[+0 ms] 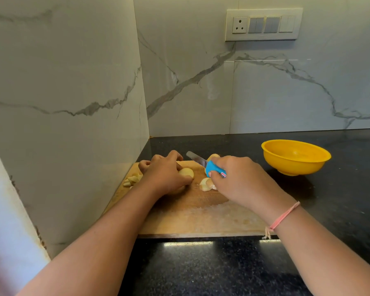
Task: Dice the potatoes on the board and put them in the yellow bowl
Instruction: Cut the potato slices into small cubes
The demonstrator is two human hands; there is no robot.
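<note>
**Hand and Workpiece Status: Potato on the Board**

**Left hand.** The left hand (165, 176) sits palm down at the centre of the frame, over the far left part of the wooden cutting board (201, 216). Its fingers are curled and close round a rounded potato piece (186, 173), which is pale and peeled. The piece shows at the right edge of the hand and rests on the board.

**Right hand.** The right hand (239, 180) is closed in a full grip on the blue handle of a knife (207, 165). The blade points to the upper left and its tip is above the far edge of the board, just right of the left hand's fingers. Whether the blade touches anything cannot be determined. A pink thread band (283, 217) circles the right wrist.

**Potato.** A potato half (206, 184) lies on the board just below the knife handle, touching the right hand's fingertips. Another potato piece (214, 156) shows behind the handle, partly hidden. Cut strips (132, 179) lie in a small heap at the left edge of the board, beside the left hand.

**Bowl.** The yellow bowl (295, 157) stands upright on the black countertop (340, 199), right of centre, apart from the board.
</note>
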